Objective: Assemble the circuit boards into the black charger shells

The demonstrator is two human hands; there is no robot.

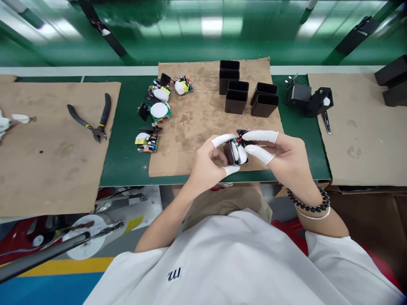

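Observation:
My left hand (206, 164), with white finger cots on thumb and forefinger, is closed around a small black plastic case (228, 153) near the cardboard's front edge. A circuit board with a white pad (241, 155) sits partly inside the case's opening. My right hand (288, 157), also wearing white finger cots, pinches a black end piece (242, 133) with thin wires at that opening. Its fingers partly hide the end piece and the board. Behind my hands stand several empty black cases (237, 97) with their mouths up.
Several circuit boards (159, 111) with white pads lie on the left of the cardboard mat (190, 127). Pliers (101, 123) rest spread on the left cardboard. To the right are assembled black cases (299, 95) and a small black-handled tool (326, 123). More black cases (396, 80) stand far right.

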